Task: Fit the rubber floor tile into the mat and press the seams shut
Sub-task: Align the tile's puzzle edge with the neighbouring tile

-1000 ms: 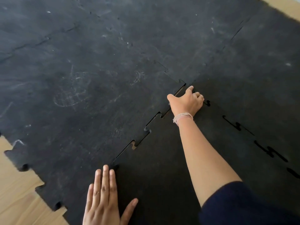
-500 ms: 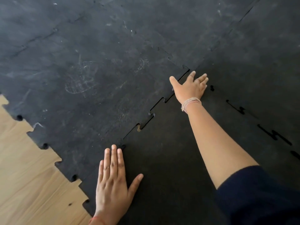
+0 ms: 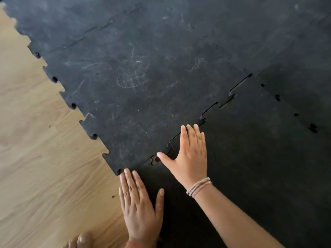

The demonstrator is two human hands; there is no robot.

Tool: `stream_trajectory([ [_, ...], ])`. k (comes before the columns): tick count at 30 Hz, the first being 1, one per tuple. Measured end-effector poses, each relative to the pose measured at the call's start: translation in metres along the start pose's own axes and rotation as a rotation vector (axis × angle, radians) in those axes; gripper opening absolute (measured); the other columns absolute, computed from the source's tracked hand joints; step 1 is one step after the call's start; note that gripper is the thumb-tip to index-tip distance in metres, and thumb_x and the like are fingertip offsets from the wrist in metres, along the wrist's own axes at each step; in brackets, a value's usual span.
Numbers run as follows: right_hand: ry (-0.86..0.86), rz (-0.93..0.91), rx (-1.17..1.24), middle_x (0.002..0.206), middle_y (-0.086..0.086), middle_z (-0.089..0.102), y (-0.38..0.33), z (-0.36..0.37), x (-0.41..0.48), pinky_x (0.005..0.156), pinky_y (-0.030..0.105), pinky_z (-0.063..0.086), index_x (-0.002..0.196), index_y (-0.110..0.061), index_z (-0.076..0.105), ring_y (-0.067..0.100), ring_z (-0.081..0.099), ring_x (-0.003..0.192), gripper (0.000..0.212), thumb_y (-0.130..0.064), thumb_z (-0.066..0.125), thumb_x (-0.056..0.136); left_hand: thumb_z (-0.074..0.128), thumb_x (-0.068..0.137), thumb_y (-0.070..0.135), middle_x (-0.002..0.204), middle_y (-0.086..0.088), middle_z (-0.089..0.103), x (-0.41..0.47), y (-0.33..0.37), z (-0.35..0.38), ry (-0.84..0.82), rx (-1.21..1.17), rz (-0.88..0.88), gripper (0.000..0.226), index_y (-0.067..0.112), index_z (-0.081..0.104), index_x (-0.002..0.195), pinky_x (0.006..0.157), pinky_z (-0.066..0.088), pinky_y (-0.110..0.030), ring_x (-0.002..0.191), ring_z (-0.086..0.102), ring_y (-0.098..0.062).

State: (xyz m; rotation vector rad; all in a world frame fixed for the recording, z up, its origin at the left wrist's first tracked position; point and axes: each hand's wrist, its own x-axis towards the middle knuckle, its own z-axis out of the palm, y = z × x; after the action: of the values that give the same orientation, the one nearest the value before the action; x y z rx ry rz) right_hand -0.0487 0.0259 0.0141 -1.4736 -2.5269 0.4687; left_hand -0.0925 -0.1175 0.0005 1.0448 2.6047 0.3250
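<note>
A dark rubber floor tile (image 3: 250, 167) lies at the lower right, its jigsaw edge against the scuffed black mat (image 3: 143, 77). The seam (image 3: 225, 102) between them runs diagonally and shows open gaps further up, and small holes show along the tile's right seam (image 3: 277, 98). My right hand (image 3: 191, 156) lies flat on the tile, fingers spread, with fingertips and thumb at the lower part of the seam. My left hand (image 3: 139, 206) rests flat, palm down, on the tile's near corner at the edge of the wooden floor. Neither hand holds anything.
Light wooden floor (image 3: 44, 167) fills the left side, bordered by the mat's toothed edge (image 3: 73, 105). A knee or foot (image 3: 82, 240) shows at the bottom edge. More joined mat tiles stretch across the top.
My right hand left the far corner of the seam and came back down it to a spot near my left hand. The view swung left, showing more wooden floor.
</note>
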Motion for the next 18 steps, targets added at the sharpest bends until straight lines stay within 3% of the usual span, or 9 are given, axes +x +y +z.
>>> stream_trajectory([
  [4, 0.164, 0.015, 0.055, 0.11, 0.022, 0.063, 0.005, -0.001, 0.013, 0.108, 0.045, 0.02, 0.117, 0.004, 0.055, 0.037, 0.054, 0.112, 0.071, -0.032, 0.08, 0.061, 0.015, 0.089, 0.058, 0.147, -0.017, 0.016, -0.001, -0.003, 0.001, 0.021, -0.038, 0.043, 0.076, 0.001, 0.022, 0.138, 0.11, 0.001, -0.032, 0.137, 0.01, -0.03],
  [7, 0.234, -0.031, 0.085, 0.095, 0.019, 0.067, 0.007, -0.002, 0.017, 0.107, 0.045, 0.023, 0.116, 0.006, 0.055, 0.034, 0.06, 0.1, 0.075, -0.028, 0.084, 0.057, 0.016, 0.091, 0.056, 0.145, -0.016, 0.021, -0.001, -0.005, 0.001, 0.041, -0.092, 0.096, 0.072, 0.001, 0.029, 0.136, 0.11, 0.004, -0.032, 0.135, 0.018, -0.033],
  [13, 0.325, -0.042, 0.119, 0.095, 0.017, 0.069, 0.013, 0.005, 0.014, 0.108, 0.045, 0.025, 0.124, 0.008, 0.047, 0.032, 0.059, 0.102, 0.085, -0.03, 0.083, 0.057, 0.022, 0.093, 0.051, 0.145, -0.016, 0.023, -0.001, -0.011, 0.003, 0.06, -0.147, 0.152, 0.062, 0.008, 0.021, 0.138, 0.112, 0.005, -0.035, 0.138, 0.008, -0.025],
  [18, 0.244, -0.025, 0.121, 0.094, 0.019, 0.067, 0.015, 0.012, 0.021, 0.106, 0.049, 0.028, 0.123, 0.01, 0.048, 0.034, 0.059, 0.099, 0.086, -0.025, 0.086, 0.055, 0.024, 0.092, 0.05, 0.145, -0.014, 0.026, 0.001, -0.011, 0.005, 0.03, -0.107, 0.173, 0.061, 0.009, 0.026, 0.138, 0.112, 0.007, -0.037, 0.138, 0.012, -0.025],
])
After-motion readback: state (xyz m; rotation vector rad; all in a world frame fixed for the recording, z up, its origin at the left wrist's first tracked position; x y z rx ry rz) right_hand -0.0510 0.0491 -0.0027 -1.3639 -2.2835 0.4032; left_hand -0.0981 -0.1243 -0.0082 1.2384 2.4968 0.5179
